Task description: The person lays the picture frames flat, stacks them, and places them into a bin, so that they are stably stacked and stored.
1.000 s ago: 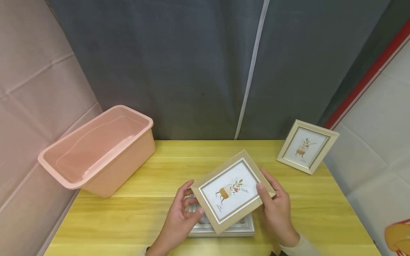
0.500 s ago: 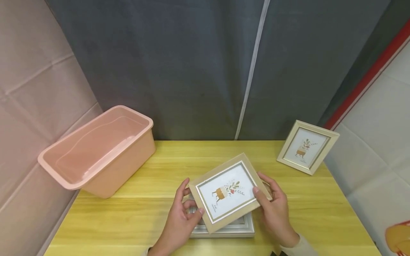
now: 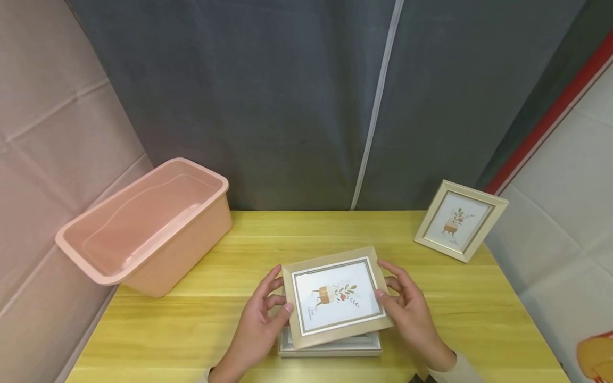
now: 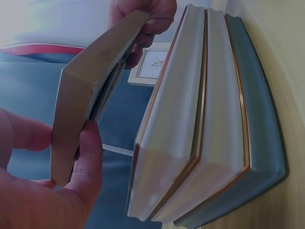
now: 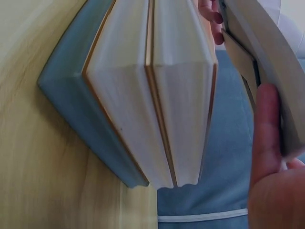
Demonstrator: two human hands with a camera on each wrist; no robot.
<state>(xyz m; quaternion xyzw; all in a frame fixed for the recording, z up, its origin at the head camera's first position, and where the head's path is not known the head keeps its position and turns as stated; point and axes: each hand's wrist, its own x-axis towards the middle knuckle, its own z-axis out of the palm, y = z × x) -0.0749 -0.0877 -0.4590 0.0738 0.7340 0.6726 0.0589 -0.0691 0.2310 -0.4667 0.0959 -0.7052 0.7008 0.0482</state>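
A person's left hand [image 3: 254,324] and right hand [image 3: 416,319] pinch opposite ends of a beige picture frame [image 3: 335,295], held tilted between them. Under the hands lies a stack of three frames [image 3: 330,349]. Beyond the right hand stands a cream frame [image 3: 461,221]; beyond the left, a pink bin [image 3: 184,247].

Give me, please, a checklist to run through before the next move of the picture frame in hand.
1. Left hand pinches one end of the held frame: ok.
2. Right hand grips the opposite end: ok.
3. Held frame apart from the stack: ok, a gap shows in the left wrist view.
4. Held frame squared to the stack: not ok, it is turned in the head view.
5. Standing frame away from both hands: ok.
6. Top of the stack undamaged: cannot tell, mostly hidden.
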